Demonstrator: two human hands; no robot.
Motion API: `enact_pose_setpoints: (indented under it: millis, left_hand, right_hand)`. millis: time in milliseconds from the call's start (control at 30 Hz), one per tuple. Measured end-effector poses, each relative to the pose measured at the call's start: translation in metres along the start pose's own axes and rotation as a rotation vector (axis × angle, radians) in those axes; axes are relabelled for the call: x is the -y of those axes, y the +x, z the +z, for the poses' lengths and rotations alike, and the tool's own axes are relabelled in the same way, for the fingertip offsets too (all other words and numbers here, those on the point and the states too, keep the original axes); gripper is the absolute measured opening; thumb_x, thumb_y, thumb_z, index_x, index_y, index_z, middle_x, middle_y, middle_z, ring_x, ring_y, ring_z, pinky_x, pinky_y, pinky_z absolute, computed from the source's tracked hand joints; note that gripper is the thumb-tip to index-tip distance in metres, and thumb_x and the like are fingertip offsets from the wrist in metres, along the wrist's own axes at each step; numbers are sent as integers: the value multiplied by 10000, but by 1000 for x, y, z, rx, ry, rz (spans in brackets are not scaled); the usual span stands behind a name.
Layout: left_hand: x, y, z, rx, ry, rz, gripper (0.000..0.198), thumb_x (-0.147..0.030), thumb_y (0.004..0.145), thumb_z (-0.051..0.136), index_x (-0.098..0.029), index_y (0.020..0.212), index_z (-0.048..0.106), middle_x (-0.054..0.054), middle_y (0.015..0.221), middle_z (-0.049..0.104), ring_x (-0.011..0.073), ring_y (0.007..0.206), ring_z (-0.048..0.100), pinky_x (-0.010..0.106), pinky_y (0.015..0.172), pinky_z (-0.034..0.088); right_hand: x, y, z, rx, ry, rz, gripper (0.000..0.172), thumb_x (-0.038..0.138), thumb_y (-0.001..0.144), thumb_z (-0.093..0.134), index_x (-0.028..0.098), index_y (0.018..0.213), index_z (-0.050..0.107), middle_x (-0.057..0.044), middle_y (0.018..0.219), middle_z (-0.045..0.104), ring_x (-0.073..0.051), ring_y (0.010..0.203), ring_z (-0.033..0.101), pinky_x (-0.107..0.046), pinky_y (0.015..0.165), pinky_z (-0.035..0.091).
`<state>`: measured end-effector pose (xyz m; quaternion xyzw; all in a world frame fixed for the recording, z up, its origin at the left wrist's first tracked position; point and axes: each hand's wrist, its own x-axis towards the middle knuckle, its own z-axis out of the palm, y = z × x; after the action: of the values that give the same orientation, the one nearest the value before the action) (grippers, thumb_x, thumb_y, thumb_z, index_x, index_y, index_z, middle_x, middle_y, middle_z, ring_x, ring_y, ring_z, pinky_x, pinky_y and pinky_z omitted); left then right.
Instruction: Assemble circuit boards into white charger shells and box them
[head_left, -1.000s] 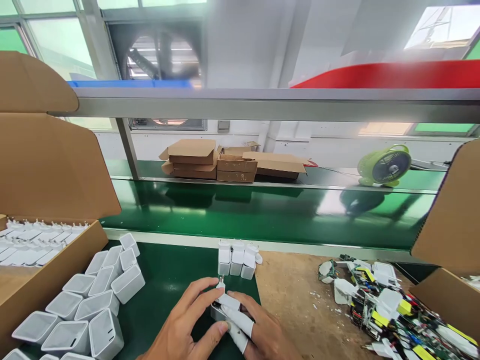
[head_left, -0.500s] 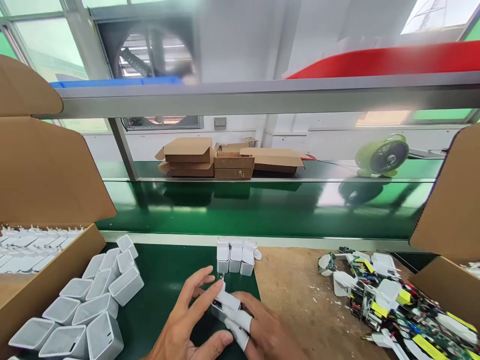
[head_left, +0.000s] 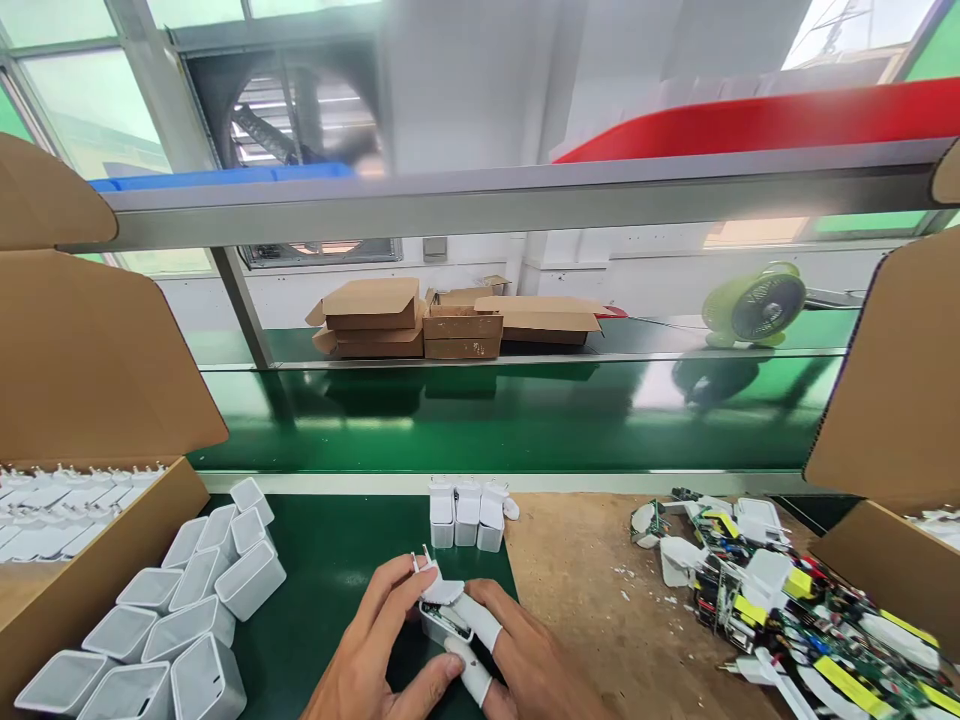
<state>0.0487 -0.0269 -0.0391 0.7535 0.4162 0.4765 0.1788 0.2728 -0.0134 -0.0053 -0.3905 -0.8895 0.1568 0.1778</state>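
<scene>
Low in the middle, a small white plastic casing sits between my two hands, with part of a circuit board showing inside. Over its far end lies a white cover with thin prongs at its far side. My left hand grips the casing and cover from the left, its fingers over the far end and its thumb at the near side. White finger coverings are on the thumb and index finger of my right hand, which pinch the casing from the right. Fingers hide some of the contact.
Open white casings stand in rows at left, beside a carton of white parts. Several white units stand ahead. A pile of circuit boards lies right, near another carton. A metal shelf beam crosses above.
The prongs of the cover have shifted a little left, and more of the circuit board shows inside the casing. Both hands keep hold. The view has turned slightly.
</scene>
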Motion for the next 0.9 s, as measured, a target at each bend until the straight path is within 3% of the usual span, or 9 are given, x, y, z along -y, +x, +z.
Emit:
enact_pose_setpoints:
  millis: [167,233,300,367,467,533,633,767,900]
  left_hand:
    - [-1,3,-5,39,-19,20,563,-417,1008,686,-306,1530,507,155,1480,571,306,1276,669,413,1065,606]
    - [1,3,-5,74,-39,24,684,-406,958,758,-304,1563,456,163,1488,556,316,1279,667,412,1041,621]
    - [3,1,-2,86,-41,19,876,-423,863,857,-290,1597,398,178,1506,537,351,1312,648,436,1032,629]
    - [3,-2,3,56,-14,16,941,-421,837,874,-282,1615,364,188,1521,528,382,1364,610,476,1054,616]
    - [-1,-6,10,-23,-1,41,764,-423,943,767,-289,1593,388,171,1473,576,355,1351,621,493,1080,593]
    - [-5,-6,12,-69,-24,58,694,-486,980,717,-286,1569,410,156,1416,615,329,1296,651,484,1073,596]
    - [-7,-4,12,-113,-23,70,686,-545,971,713,-285,1543,437,146,1360,653,320,1233,684,467,1027,621]
    - [-5,-2,8,-116,-13,85,718,-560,955,728,-290,1553,436,148,1341,673,329,1198,707,484,1004,634]
    - [-6,2,2,-56,11,87,770,-544,948,745,-288,1600,424,174,1482,618,352,1338,652,492,1084,598]
  right_hand:
    - [-4,-3,7,-41,40,20,446,15,762,523,178,1137,701,-150,1335,639,-270,1111,687,-380,984,595]
    - [-6,-2,10,-92,131,50,402,41,751,541,192,1085,706,-146,1348,639,-279,1138,672,-394,996,581]
    - [-4,2,13,-163,392,135,333,136,842,563,211,1136,700,-135,1328,670,-269,1117,679,-400,989,576]
    - [-1,8,13,-200,799,287,299,306,939,577,231,1209,683,-109,1236,729,-250,1023,710,-397,929,594]
    - [5,15,17,-172,1317,468,444,573,898,655,217,1160,697,-80,1033,783,-251,846,735,-402,791,605]
    - [6,17,24,-132,1457,501,561,686,821,696,203,1108,702,-85,977,788,-266,816,743,-404,746,590]
    - [3,16,40,-125,1480,526,633,757,770,681,200,1070,693,-96,923,787,-281,829,751,-390,716,567]
    - [0,14,43,-138,1423,533,593,727,835,612,209,1116,679,-96,953,783,-294,888,755,-441,824,593]
    - [9,9,16,-254,929,399,378,513,926,610,256,1199,658,-91,1145,761,-274,1012,730,-445,967,579]
